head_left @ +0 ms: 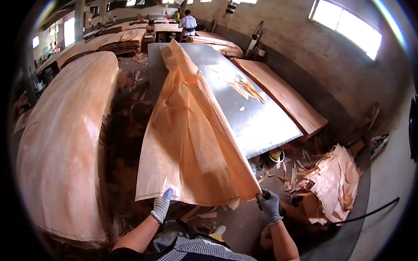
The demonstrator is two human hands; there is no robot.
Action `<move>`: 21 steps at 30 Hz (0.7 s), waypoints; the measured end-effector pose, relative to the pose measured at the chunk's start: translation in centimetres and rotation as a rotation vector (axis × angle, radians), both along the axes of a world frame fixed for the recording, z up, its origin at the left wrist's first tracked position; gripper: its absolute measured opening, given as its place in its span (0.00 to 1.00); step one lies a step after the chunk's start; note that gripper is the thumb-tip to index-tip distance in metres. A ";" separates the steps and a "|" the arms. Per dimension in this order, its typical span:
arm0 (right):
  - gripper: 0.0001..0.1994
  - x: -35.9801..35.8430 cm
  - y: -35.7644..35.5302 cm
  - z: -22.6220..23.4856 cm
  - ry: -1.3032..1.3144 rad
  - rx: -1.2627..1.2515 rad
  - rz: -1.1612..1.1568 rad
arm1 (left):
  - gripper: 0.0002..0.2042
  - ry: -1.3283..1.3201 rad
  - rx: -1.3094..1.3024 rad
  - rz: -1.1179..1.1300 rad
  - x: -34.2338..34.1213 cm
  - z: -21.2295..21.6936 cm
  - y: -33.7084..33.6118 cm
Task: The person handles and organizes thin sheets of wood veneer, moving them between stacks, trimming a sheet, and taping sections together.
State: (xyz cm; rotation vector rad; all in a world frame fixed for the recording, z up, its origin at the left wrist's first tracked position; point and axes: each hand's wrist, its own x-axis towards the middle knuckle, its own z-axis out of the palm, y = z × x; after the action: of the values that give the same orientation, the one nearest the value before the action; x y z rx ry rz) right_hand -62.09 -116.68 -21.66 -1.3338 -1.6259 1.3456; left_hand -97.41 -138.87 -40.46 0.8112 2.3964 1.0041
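Note:
A long, thin sheet of orange-brown wood veneer stretches away from me, its far part lying over a shiny metal-topped table. The near part hangs in loose folds past the table's edge. My left hand, in a striped glove with a blue thumb, pinches the near edge at the left. At the near right corner, my right hand in a grey glove is closed on the same sheet. Torn veneer strips lie on the metal top to the right of the sheet.
A tall stack of veneer runs along my left. More veneer lies beyond the table's right side, by the wall. A heap of torn veneer and a white bucket stand at right. Scraps litter the floor. A person stands far off.

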 end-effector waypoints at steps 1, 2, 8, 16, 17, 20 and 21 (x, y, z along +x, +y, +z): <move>0.10 0.2 2.2 -0.7 0.008 0.007 0.033 | 0.28 -0.115 0.124 0.102 0.2 -1.9 0.7; 0.10 2.1 4.7 -0.9 -0.020 0.027 0.026 | 0.27 -0.335 0.193 0.198 3.0 0.7 4.1; 0.08 5.1 17.5 0.5 0.055 -0.090 0.076 | 0.24 -0.811 0.603 0.523 8.5 4.4 13.6; 0.08 -1.2 36.0 -2.7 0.169 -0.162 0.195 | 0.23 -0.915 0.771 0.735 3.5 3.4 26.5; 0.07 -1.5 38.2 -4.0 0.232 -0.178 0.185 | 0.22 -0.904 0.841 0.702 3.6 2.3 27.7; 0.05 -1.2 40.8 -5.6 0.223 -0.152 0.218 | 0.22 -0.982 0.959 0.790 3.9 -2.0 27.7; 0.06 0.0 41.9 -6.2 0.198 -0.109 0.202 | 0.23 -1.006 0.925 0.883 5.1 -2.3 28.7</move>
State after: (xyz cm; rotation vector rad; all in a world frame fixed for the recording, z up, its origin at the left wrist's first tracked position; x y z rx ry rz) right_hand -62.13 -74.76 -27.85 -1.0792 -1.6037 1.6522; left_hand -92.35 -110.15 -42.80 -0.5815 1.2512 2.2041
